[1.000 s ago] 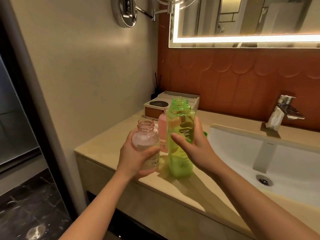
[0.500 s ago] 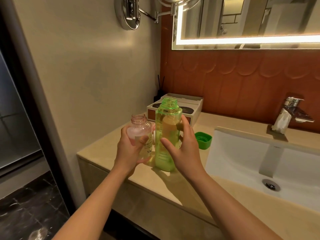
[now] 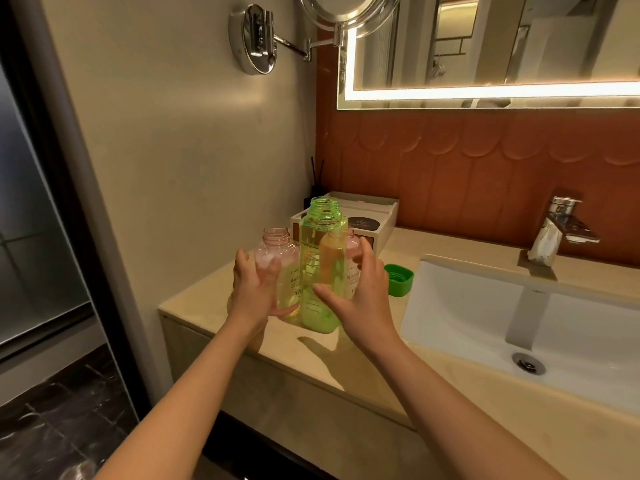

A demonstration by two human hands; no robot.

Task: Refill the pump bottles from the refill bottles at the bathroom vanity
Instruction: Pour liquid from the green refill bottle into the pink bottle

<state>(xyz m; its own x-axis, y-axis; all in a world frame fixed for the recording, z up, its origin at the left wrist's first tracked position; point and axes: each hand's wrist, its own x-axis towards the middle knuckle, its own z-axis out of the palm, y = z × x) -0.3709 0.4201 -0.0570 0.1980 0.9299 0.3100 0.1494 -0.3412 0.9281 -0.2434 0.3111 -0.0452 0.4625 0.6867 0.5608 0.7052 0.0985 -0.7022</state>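
- left hand (image 3: 254, 289): fingers wrapped round the pink bottle (image 3: 280, 271), clamped on its body, thumb on the near face. Bottle upright, cap off, neck open, yellowish liquid low inside; sits near the worktop's (image 3: 346, 362) left front corner.
- green bottle (image 3: 320, 265): upright, touching the pink bottle's right side, cap off, liquid in the lower part. Taller than the pink one.
- right hand (image 3: 360, 289): fingers spread and curled round the green bottle's right side, thumb across its front. Gripping it.
- second pink bottle (image 3: 352, 261): behind the green one, mostly hidden.
- white box (image 3: 377, 223): at the worktop's back left corner.
- green cap (image 3: 399, 278): lying open side up on the worktop, just beside the basin's (image 3: 485, 306) left rim.
- tap (image 3: 557, 233): on the back edge behind the basin.
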